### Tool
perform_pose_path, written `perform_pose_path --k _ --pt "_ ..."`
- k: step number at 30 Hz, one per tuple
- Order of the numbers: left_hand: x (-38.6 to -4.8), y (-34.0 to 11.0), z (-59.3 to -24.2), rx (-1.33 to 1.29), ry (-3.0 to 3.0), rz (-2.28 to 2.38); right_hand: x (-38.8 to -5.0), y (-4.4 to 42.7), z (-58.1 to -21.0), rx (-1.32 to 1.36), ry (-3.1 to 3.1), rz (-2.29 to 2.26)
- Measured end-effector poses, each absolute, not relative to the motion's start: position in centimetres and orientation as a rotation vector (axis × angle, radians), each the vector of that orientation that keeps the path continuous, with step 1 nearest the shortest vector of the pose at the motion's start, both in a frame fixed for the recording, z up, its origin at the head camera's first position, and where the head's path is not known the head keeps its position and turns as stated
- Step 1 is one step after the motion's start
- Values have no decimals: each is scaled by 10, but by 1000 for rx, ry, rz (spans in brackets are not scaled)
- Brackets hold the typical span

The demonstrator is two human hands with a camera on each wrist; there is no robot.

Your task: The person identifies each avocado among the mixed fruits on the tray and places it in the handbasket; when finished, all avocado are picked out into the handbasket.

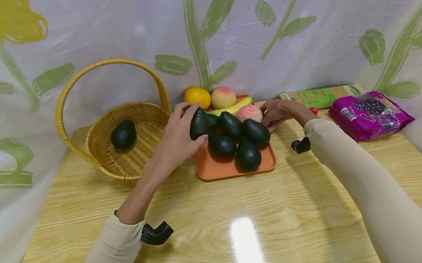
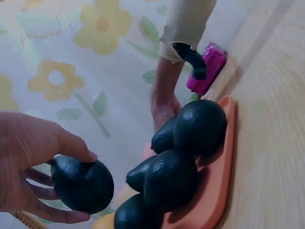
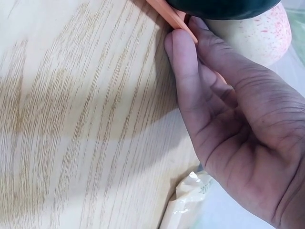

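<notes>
My left hand grips a dark avocado, thumb on one side and fingers round the other. In the left wrist view a gap shows between it and the other avocados. Several more avocados lie on an orange tray, with a banana, a pinkish peach, another peach and a yellow-orange fruit behind them. At the tray's right edge, my right hand pinches the rim between thumb and fingers. One avocado sits in the wicker basket on the left.
The basket's tall arched handle rises beside my left hand. A purple grape-printed package lies at the right. Behind it are a green-and-tan flat pack and a small red object. A flower-printed cloth hangs behind the wooden table.
</notes>
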State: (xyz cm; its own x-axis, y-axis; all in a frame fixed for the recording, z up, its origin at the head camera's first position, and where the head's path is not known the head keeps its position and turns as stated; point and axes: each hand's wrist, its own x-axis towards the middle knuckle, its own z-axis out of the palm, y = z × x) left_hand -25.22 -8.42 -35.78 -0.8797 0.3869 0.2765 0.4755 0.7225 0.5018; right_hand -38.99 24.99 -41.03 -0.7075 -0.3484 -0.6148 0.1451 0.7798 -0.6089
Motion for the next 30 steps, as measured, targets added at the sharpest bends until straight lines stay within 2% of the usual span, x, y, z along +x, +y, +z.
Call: perform_pose_path --k 18,30 --pt "-258 -118 -329 -567 -2809 -855 -391 253 -413 -142 2219 -845" --pt "-290 -160 -300 -522 -2927 -700 -391 256 -413 -178 2246 -812"
